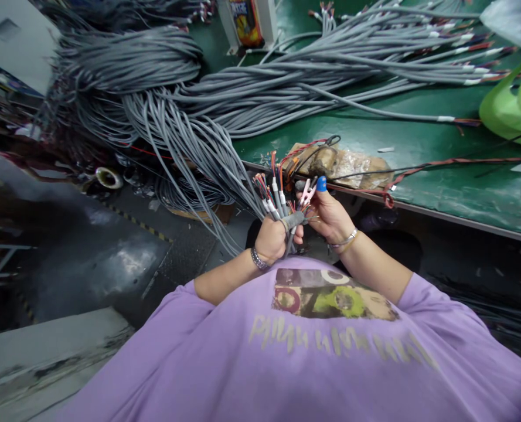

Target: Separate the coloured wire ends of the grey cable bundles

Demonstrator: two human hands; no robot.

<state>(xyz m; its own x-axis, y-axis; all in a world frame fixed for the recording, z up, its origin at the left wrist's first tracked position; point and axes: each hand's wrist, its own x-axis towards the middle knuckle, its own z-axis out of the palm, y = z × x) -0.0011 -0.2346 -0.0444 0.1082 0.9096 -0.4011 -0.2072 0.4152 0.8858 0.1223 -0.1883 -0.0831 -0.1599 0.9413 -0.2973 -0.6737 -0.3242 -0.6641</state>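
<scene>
My left hand (271, 239) is closed around a bunch of grey cables (282, 198) in front of my body. Their white-banded ends point up and show thin red, orange and dark wires (262, 186). A grey sleeve-like piece (293, 220) lies where the left thumb is, with fine bare strands beside it. Close by on the right, my right hand (334, 218) wears a blue cover (322, 184) on its thumb tip. It pinches a small pink clip-like tool (307, 192) beside the wire ends. Some of the right fingers are hidden.
Long grey cables (260, 88) lie across the green table (440, 146) and hang over its edge. A plastic-wrapped cardboard piece (357, 167) and a twisted red-black cord (436, 165) lie at the front edge. A green plastic basket (513, 102) stands at the right.
</scene>
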